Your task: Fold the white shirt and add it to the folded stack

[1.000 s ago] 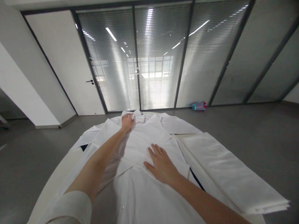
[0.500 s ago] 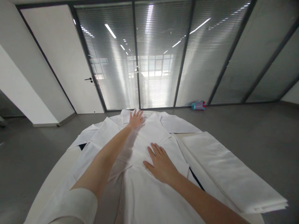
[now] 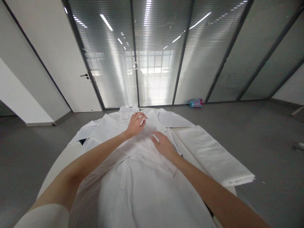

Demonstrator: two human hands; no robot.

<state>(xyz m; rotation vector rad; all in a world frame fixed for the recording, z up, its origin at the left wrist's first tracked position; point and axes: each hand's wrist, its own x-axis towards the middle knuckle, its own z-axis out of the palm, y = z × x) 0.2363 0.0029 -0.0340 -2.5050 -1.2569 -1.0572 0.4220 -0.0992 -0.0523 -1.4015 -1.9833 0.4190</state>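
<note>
Head camera: where did it put the shirt and my hands?

The white shirt [image 3: 142, 190] lay front up along the pale table [image 3: 55, 166]. It was buttoned, with its hem near you, its collar [image 3: 127, 111] at the far end and its sleeves spread left and right. Your left hand [image 3: 136, 124] sat on the cloth just on the near side of the collar, fingers curled down. I could not tell whether they pinched a fold or only pressed on it. Your right hand [image 3: 163, 145] lay released, palm flat on the chest of the shirt, a little nearer and to the right of the left hand.

How did the cloth look to handle?

Light, thin and limp, by my judgement. It showed soft creases and draped over the table edge on the near side, so it would sag wherever you left it unsupported and could slide on the smooth top. It did not look fragile. The collar and the shoulder seams seemed the firmest parts, so I would take hold there, or along a folded edge. A flat palm should be enough to pin the body.

Was anything close by?

A stack of folded white cloth [image 3: 213, 152] lay on the right side of the table, beside the shirt and apart from both hands. A teal and pink bottle [image 3: 196, 103] lay on the floor, far right, by the glass wall.
</note>
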